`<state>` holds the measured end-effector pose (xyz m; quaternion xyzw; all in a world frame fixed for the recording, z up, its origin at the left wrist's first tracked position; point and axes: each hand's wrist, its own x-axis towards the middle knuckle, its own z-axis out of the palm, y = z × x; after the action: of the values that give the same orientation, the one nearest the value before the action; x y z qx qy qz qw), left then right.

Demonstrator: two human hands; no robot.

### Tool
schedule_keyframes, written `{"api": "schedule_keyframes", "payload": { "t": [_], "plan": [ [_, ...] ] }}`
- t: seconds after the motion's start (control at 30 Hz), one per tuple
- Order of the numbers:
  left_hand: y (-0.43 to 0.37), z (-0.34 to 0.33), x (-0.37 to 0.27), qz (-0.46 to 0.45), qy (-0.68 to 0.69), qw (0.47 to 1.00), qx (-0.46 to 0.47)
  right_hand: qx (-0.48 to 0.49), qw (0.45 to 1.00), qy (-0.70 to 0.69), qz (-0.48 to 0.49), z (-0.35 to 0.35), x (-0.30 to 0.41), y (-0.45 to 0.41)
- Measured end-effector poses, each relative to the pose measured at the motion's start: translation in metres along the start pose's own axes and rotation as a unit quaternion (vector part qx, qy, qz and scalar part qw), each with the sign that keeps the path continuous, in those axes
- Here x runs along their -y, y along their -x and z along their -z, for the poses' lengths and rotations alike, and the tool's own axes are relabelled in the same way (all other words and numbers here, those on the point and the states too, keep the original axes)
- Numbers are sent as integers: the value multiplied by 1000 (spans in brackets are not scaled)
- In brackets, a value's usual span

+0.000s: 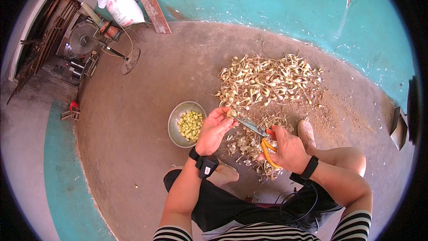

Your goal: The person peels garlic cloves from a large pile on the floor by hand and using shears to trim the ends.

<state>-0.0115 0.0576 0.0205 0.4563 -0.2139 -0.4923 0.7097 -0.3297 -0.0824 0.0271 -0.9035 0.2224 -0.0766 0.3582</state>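
My left hand [214, 130] pinches a small pale bulb [231, 113], which looks like garlic, between thumb and fingers. In my right hand [289, 149] are scissors [250, 126] with orange and yellow handles; their blade tips touch or nearly touch the bulb. Left of my left hand stands a round metal bowl [174, 130] holding many peeled, yellowish-green cloves [190, 125]. Beyond my hands, a wide heap of bulbs with dried stems [267, 78] lies on the floor. Papery skins and trimmed stalks [245, 145] are piled below the scissors, between my feet.
My feet, one in a pale shoe [306, 132], flank the peelings. Loose soil [344, 112] covers the floor at the right. At the upper left stand a pedestal fan [83, 38], a white sack [122, 5] and a leaning wooden board [156, 12]. A turquoise wall [284, 3] runs behind.
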Motion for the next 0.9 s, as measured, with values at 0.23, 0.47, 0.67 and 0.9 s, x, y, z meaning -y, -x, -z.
{"api": "schedule_keyframes", "payload": {
  "t": [0.23, 0.47, 0.67, 0.9],
  "plan": [
    [-2, 8, 2, 10, -12, 1000, 21, 0, 1000, -4, -2, 3, 8, -1],
    [-9, 27, 17, -8, -72, 997, 22, 18, 1000, 15, -16, -1, 6, 0],
    [-4, 8, 32, -2, -68, 998, -12, 71, 996, 53, -31, 13, 12, 1],
    [-11, 9, 30, -81, -73, 994, -31, 37, 997, 58, 27, 14, 12, -5]
  ]
}}
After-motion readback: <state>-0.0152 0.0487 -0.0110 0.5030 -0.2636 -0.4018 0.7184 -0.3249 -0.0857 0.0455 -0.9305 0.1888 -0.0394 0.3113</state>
